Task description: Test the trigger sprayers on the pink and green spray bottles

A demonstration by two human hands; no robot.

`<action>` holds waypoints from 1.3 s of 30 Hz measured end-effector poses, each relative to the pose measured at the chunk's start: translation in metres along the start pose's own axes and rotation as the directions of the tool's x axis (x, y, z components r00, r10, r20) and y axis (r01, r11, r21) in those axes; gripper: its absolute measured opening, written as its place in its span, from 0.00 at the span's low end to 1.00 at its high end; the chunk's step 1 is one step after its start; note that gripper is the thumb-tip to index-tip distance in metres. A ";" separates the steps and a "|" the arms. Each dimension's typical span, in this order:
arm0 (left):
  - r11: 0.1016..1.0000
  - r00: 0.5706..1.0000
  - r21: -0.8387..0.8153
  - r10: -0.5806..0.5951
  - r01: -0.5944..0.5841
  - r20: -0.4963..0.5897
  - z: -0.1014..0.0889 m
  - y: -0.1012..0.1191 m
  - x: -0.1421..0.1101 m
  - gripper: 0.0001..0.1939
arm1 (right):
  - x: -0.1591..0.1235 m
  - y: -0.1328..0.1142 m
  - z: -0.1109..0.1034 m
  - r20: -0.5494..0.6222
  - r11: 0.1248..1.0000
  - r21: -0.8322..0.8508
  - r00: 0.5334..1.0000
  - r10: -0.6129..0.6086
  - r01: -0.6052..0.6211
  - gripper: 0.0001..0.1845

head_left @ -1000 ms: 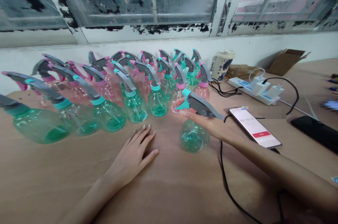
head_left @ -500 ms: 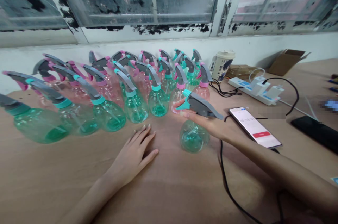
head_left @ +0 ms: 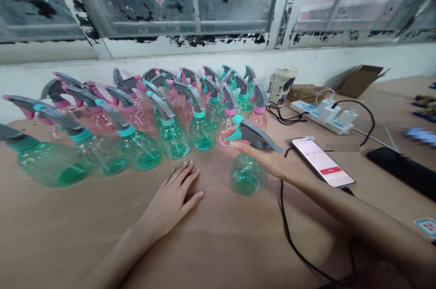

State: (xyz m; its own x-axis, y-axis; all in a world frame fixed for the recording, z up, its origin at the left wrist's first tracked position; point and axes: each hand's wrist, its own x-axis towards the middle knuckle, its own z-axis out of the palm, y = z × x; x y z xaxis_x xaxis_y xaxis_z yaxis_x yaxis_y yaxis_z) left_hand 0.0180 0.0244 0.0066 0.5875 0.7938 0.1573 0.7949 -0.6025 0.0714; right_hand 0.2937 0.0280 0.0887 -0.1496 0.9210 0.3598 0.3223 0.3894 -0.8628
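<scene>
My left hand (head_left: pixel 173 200) lies flat on the table with its fingers spread, holding nothing. My right hand (head_left: pixel 254 155) is round the neck of a green spray bottle (head_left: pixel 245 177) with a grey and teal trigger head. That bottle stands on the table, its nozzle pointing away to the left; the grip hides its collar. Beyond both hands stand several other spray bottles in rows. The nearest green spray bottle (head_left: pixel 203 134) and a pink-collared spray bottle (head_left: pixel 227 125) are just behind the held one.
A paper coffee cup (head_left: pixel 282 87) and a cardboard box (head_left: pixel 363 81) stand by the wall. To the right are a power strip (head_left: pixel 322 117) with chargers, a phone (head_left: pixel 322 161) showing a timer, and a black case (head_left: pixel 402 171). A black cable (head_left: pixel 289 230) runs beside my right forearm.
My view has turned slightly to the right, so the phone and power strip sit a little further left. Both hands and the held spray bottle keep nearly the same pose.
</scene>
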 end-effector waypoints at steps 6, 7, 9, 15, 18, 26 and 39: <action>1.000 1.000 -0.013 -0.010 0.010 0.009 -0.002 0.000 0.000 0.33 | -0.011 0.012 0.010 -0.180 0.996 -0.082 0.984 0.014 -0.029 0.15; 1.000 1.000 -0.012 -0.006 0.007 0.007 -0.002 0.000 0.000 0.33 | -0.013 0.015 0.012 -0.182 0.996 -0.089 0.983 -0.011 -0.005 0.16; 1.000 1.000 -0.003 0.001 -0.001 0.001 -0.001 -0.001 0.000 0.32 | -0.018 0.018 0.014 -0.158 0.994 -0.110 0.986 -0.045 0.028 0.18; 1.000 1.000 0.005 0.002 -0.002 -0.019 0.001 -0.001 0.001 0.32 | -0.035 0.011 -0.008 -0.083 0.956 -0.277 0.994 0.074 -0.095 0.18; 1.000 0.999 -0.008 0.001 -0.001 -0.033 0.002 -0.002 0.001 0.32 | -0.044 0.033 -0.032 -0.159 0.951 -0.304 0.987 0.013 -0.061 0.20; 1.000 0.998 0.017 0.012 -0.012 -0.054 0.002 0.000 0.002 0.31 | -0.032 0.085 -0.074 -0.508 0.899 -0.380 0.861 -0.007 -0.217 0.30; 1.000 0.998 -0.024 0.014 -0.015 -0.060 0.000 0.003 0.001 0.30 | 0.034 0.115 -0.083 -0.691 0.831 -0.413 0.723 -0.020 -0.372 0.37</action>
State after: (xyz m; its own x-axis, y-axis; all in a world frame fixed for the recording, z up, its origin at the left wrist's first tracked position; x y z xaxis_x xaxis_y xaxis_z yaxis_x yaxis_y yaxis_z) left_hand 0.0212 0.0237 0.0068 0.5881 0.7790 0.2174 0.7821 -0.6163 0.0925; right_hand 0.4036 0.1054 0.0318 0.5314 0.6667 0.5225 0.7100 -0.0141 -0.7041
